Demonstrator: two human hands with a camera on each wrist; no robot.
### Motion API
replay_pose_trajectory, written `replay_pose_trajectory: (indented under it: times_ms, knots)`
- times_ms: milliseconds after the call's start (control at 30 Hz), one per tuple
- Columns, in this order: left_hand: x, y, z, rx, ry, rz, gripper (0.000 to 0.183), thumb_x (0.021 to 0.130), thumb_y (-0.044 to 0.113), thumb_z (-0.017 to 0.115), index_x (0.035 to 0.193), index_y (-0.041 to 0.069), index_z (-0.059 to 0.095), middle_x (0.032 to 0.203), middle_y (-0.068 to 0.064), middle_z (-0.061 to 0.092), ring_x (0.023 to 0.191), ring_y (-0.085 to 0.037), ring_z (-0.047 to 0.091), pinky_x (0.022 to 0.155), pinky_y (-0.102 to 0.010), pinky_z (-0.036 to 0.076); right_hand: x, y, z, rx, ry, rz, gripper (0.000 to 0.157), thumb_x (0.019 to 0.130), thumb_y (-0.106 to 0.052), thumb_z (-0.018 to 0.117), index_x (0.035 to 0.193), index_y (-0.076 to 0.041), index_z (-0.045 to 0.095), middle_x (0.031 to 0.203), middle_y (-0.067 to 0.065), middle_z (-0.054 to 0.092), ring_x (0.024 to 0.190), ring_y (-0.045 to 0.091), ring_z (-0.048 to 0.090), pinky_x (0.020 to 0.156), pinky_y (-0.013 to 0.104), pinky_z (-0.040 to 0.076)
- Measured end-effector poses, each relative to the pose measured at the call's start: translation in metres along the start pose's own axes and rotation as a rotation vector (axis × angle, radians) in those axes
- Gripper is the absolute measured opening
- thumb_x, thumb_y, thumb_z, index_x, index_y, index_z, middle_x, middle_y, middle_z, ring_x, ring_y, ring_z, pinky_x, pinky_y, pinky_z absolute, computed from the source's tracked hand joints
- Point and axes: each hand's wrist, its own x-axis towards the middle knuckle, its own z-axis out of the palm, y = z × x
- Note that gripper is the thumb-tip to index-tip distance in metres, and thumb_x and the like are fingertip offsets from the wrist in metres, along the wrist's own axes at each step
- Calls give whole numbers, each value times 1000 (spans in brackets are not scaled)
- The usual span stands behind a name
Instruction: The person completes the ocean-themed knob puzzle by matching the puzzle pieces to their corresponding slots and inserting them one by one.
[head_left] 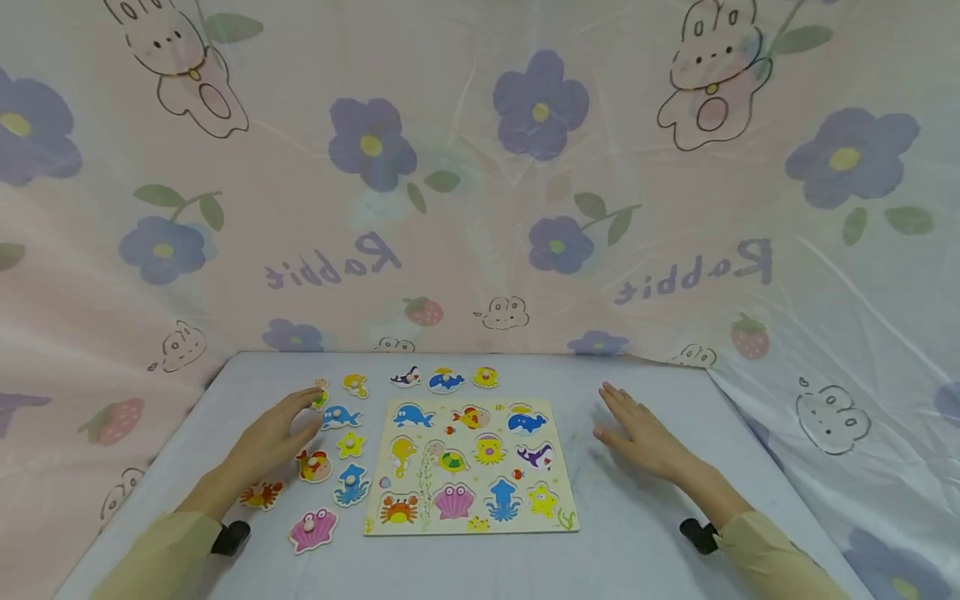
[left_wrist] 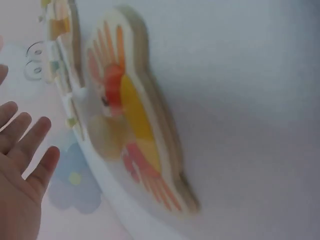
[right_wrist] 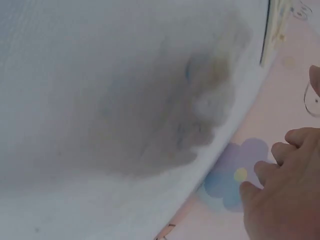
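A wooden puzzle board point(head_left: 468, 467) with sea-animal pictures lies on the table between the two hands. My left hand point(head_left: 273, 433), fingers extended, is over the loose pieces to the board's left and partly covers the turtle piece point(head_left: 321, 400). Near it lie a blue whale piece point(head_left: 341, 417), a red fish piece point(head_left: 313, 467) and a crab piece point(head_left: 262, 495); the crab piece point(left_wrist: 135, 120) looms large in the left wrist view. Off to the right of the board, my right hand point(head_left: 641, 433) has its fingers extended and holds nothing.
Other knobbed pieces lie about: a pink shell point(head_left: 313, 531), a blue squid point(head_left: 351, 485), a yellow star point(head_left: 351, 445), a seahorse point(head_left: 356, 385). Behind the board are an orca point(head_left: 406, 377), a whale point(head_left: 446, 381) and an octopus point(head_left: 485, 377). A printed curtain point(head_left: 465, 208) hangs behind the table.
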Motion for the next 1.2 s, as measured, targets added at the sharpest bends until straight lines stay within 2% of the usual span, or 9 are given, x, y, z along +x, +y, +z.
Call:
replay_pose_trajectory:
  times_ms: [100, 267, 600, 800, 933, 1200]
  knots:
    - [7, 1, 5, -61, -21, -14, 51, 95, 30, 58, 138, 8, 44, 137, -14, 47, 123, -37, 47, 97, -59, 38, 4, -6, 6, -3, -43, -14, 78, 93, -54, 49, 152, -13, 18, 158, 8, 15, 143, 36, 12, 111, 58, 15]
    - [16, 0, 10, -101, -36, -31, 43, 94, 25, 60, 132, 8, 50, 129, -12, 51, 110, -31, 55, 92, -55, 44, 9, -17, 17, -26, -111, -41, 79, 92, -53, 53, 151, -13, 21, 158, 6, 17, 143, 35, 15, 111, 56, 17]
    - [36, -10, 21, -140, -80, -48, 30, 93, 22, 63, 121, 13, 62, 110, -2, 56, 92, -19, 53, 82, -39, 46, 13, -29, 33, -96, -249, -96, 84, 88, -63, 50, 152, -20, 16, 158, -2, 13, 144, 27, 13, 113, 51, 16]
    - [41, -10, 24, -125, -96, -46, 26, 92, 21, 64, 117, 13, 64, 104, 1, 57, 87, -17, 52, 78, -36, 46, 13, -36, 34, -121, -274, -117, 81, 89, -63, 47, 152, -22, 17, 158, -5, 13, 145, 26, 12, 113, 52, 15]
    - [42, -8, 23, -129, -100, -52, 22, 90, 18, 65, 112, 14, 65, 100, 1, 56, 85, -17, 51, 79, -36, 46, 14, -39, 31, -108, -288, -136, 79, 90, -61, 48, 152, -20, 20, 158, -3, 14, 144, 29, 13, 112, 54, 15]
    - [43, -9, 24, -139, -126, -75, 16, 90, 14, 66, 106, 13, 67, 97, -2, 57, 84, -18, 52, 78, -36, 47, 15, -33, 36, -139, -322, -131, 80, 89, -66, 43, 152, -23, 17, 158, -8, 10, 145, 24, 11, 114, 51, 15]
